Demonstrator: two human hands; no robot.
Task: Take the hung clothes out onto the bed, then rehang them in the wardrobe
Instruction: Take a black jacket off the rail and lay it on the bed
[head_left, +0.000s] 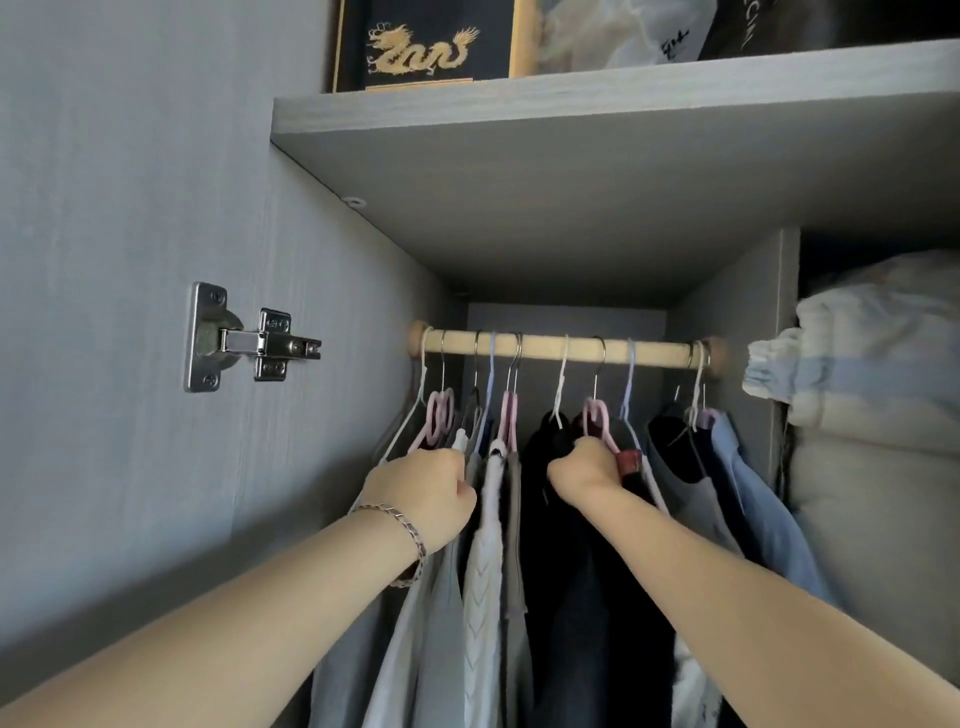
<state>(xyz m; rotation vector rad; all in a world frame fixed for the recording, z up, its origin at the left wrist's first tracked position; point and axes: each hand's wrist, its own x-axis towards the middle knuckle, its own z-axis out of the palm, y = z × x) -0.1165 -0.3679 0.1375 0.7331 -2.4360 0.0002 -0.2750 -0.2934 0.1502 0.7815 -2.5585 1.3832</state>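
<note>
My left hand (423, 491) closes on hangers (461, 441) among the pale clothes (483, 571). My right hand (584, 467) curls round a pink hanger (587, 418) bearing a dark top (587, 623), seemingly to lift both off together. Every garment hangs from the wooden rail (566, 351) inside the wardrobe (363, 312); a dragon box (421, 47) sits on the shelf (571, 98) above.
</note>
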